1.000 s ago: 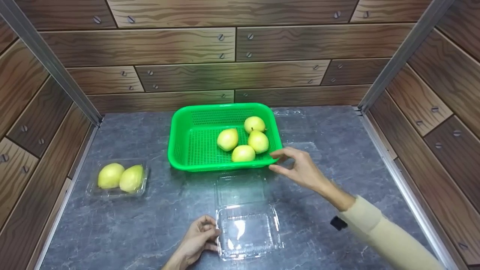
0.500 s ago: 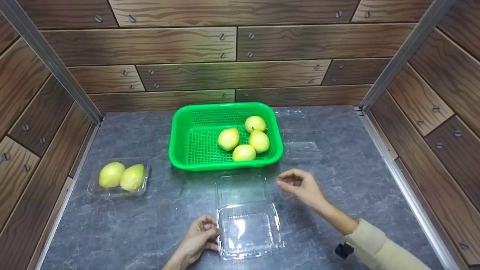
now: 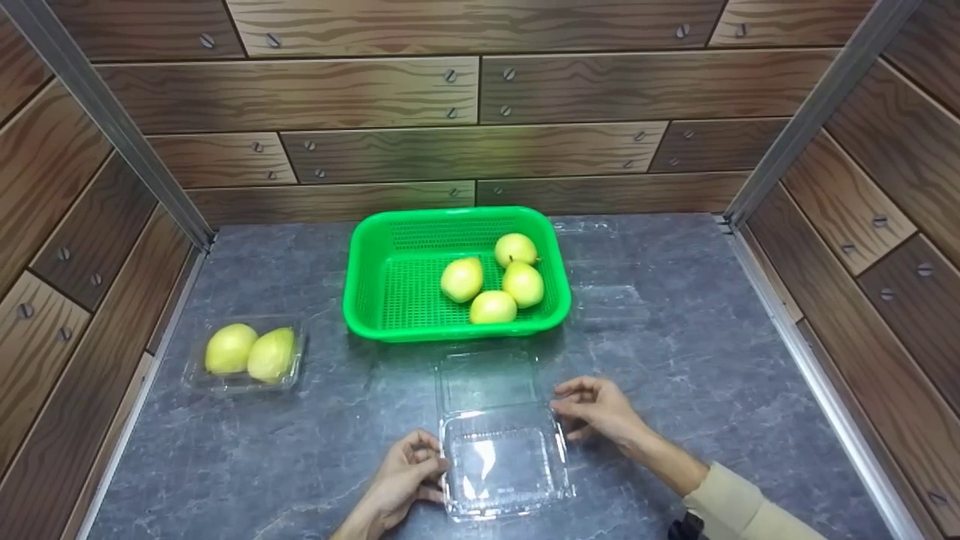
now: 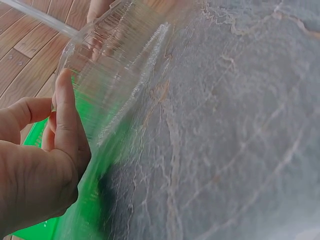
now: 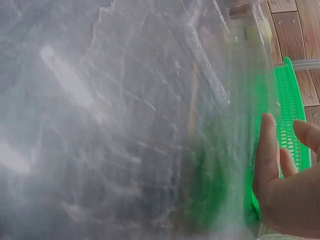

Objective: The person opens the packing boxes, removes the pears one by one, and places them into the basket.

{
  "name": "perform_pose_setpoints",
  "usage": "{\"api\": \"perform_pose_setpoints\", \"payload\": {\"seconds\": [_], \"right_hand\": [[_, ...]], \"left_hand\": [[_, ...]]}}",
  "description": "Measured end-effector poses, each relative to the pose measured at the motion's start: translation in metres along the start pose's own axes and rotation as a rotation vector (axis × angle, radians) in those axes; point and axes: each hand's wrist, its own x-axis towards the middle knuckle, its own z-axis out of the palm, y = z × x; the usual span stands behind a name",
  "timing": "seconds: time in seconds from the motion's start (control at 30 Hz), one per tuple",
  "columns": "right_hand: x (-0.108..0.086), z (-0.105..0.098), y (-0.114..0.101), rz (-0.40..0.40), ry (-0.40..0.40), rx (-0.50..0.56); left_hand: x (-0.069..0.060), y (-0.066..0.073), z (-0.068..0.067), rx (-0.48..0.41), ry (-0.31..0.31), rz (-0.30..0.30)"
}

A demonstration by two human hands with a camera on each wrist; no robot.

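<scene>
A clear plastic container (image 3: pixel 501 469) lies unfolded on the table, its lid (image 3: pixel 487 381) flat toward the basket. My left hand (image 3: pixel 399 481) pinches the container's left rim; in the left wrist view the thumb and fingers of that hand (image 4: pixel 47 160) meet at the clear wall (image 4: pixel 102 65). At the container's upper right corner is my right hand (image 3: pixel 606 417), fingers loosely bent and holding nothing. The right wrist view shows this hand (image 5: pixel 287 175) with thumb and fingers apart beside the clear side (image 5: pixel 242 95); whether it touches is unclear.
Behind the container stands a green basket (image 3: pixel 457 334) with several yellow-green pears (image 3: pixel 493 307). A clear box (image 3: pixel 294 379) with two pears (image 3: pixel 231 349) sits at the left. More clear plastic (image 3: pixel 607 300) lies right of the basket. Wood-patterned walls surround the table.
My right hand has left the basket's front right corner and come down toward me to the container's right side. The left hand keeps its hold on the rim.
</scene>
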Motion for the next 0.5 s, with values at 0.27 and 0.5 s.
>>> {"api": "perform_pose_setpoints", "payload": {"seconds": [0.27,0.5], "right_hand": [[0.0,0.002,0.006,0.046,-0.042,0.04],[-0.002,-0.004,0.008,0.099,-0.043,0.05]], "left_hand": [[0.002,-0.002,0.005,-0.009,0.012,-0.006],[0.004,-0.004,0.011,-0.024,-0.013,0.019]]}}
